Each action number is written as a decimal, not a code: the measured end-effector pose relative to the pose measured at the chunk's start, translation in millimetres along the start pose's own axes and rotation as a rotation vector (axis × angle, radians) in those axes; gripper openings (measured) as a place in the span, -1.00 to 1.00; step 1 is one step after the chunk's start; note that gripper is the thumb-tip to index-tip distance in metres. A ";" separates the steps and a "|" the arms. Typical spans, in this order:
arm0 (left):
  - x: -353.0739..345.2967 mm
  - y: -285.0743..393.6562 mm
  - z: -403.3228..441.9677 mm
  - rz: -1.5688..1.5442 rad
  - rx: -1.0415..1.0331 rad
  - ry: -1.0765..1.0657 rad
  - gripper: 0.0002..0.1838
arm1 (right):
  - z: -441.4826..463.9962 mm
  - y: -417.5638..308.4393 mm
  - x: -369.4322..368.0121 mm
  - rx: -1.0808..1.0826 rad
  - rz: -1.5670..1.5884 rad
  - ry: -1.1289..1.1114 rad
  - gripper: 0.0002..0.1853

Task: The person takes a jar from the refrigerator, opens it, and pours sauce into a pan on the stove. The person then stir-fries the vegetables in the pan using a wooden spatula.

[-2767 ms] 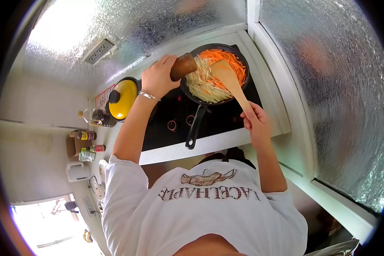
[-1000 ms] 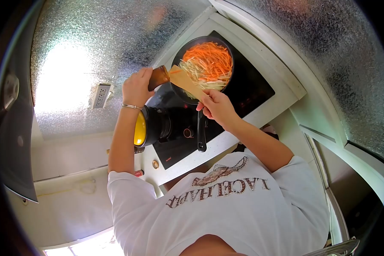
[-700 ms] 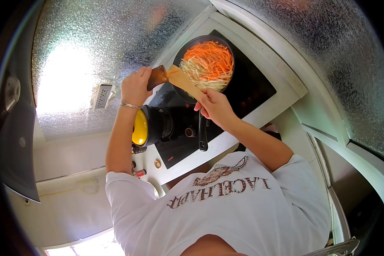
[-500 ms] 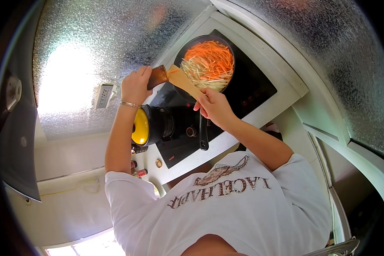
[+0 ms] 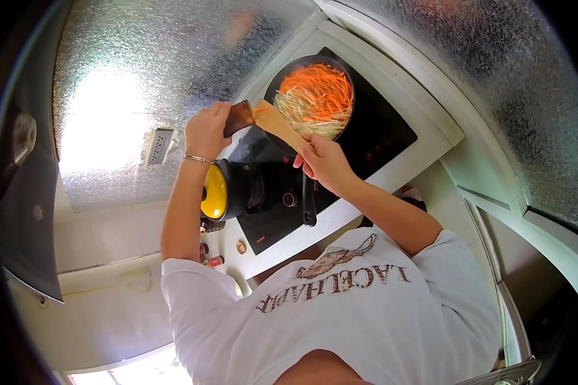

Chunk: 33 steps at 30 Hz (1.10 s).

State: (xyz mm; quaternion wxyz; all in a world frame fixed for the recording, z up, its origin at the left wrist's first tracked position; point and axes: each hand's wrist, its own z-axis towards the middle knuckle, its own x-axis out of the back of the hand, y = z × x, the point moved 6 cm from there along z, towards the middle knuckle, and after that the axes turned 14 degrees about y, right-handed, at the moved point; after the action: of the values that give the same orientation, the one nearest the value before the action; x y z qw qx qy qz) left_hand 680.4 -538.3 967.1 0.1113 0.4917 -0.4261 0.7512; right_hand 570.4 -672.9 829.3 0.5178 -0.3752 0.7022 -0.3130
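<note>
My left hand (image 5: 207, 130) is closed around a dark brown jar-like container (image 5: 239, 119), tilted with its end toward the pan. My right hand (image 5: 325, 162) grips a wooden spatula (image 5: 279, 126), whose flat end meets or nearly meets the mouth of the container. An orange shred shows at that end of the spatula. Beyond it, a black frying pan (image 5: 289, 67) sits on the black cooktop (image 5: 385, 128), holding orange carrot shreds (image 5: 321, 86) and pale shreds (image 5: 292, 110). The pan's handle (image 5: 309, 205) points back toward me, below my right hand. What the container holds is hidden.
A dark pot (image 5: 243, 186) with a yellow lid (image 5: 216, 190) stands left of the pan handle, close to my left forearm. Small red-labelled bottles (image 5: 215, 262) and a ring-shaped item (image 5: 241, 247) are on the counter. A wall socket (image 5: 159, 146) is beside my left hand.
The view has shifted very slightly. Both hands keep the same hold, with container and spatula in nearly the same place over the pan's near left side.
</note>
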 end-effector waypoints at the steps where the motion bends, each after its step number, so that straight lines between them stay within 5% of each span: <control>1: 1.0 -0.2 -0.1 0.000 0.002 0.002 -0.33 | 0.1 0.0 -0.4 0.001 -0.002 -0.001 -0.73; 22: 12.7 -6.4 -4.7 -0.008 0.083 -0.020 -0.33 | -2.1 -6.0 -6.7 -0.001 0.051 -0.001 -0.78; 33: -13.5 -13.1 -24.2 -0.175 0.345 0.003 -0.34 | -4.2 -2.4 -0.4 -0.037 0.013 0.028 -0.75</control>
State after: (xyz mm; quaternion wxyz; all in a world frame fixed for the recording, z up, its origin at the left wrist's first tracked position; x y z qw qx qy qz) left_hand 679.1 -508.8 959.1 0.0910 0.5373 -0.2466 0.8014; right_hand 566.9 -673.6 832.6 0.5028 -0.3759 0.7176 -0.3018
